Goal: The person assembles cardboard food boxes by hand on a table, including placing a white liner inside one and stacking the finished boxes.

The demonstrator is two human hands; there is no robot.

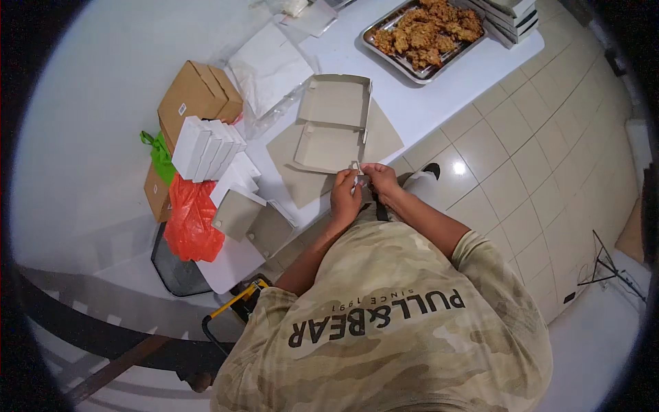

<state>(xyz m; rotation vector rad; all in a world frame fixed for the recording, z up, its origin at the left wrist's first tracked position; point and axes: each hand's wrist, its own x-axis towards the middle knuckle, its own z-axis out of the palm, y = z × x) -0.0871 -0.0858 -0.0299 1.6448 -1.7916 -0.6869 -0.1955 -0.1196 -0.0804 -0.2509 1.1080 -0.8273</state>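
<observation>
An open cardboard food box (332,145), grey-brown inside, lies on the white table with its lid laid back away from me. At its near right corner both my hands meet over a small tab. My left hand (345,198) is closed, thumb and fingers pinching at that corner. From the right, my right hand (381,180) pinches at the same spot, its fingertips close to the left ones. Under the box is a flat sheet of brown card (288,175). My fingers partly hide the corner.
A metal tray of fried food (423,74) stands at the far right beside stacked boxes (511,27). On the left are folded white boxes (195,154), a brown carton (189,106), a red plastic bag (192,223) and an open box (240,214). White sheets in plastic (268,69) lie behind.
</observation>
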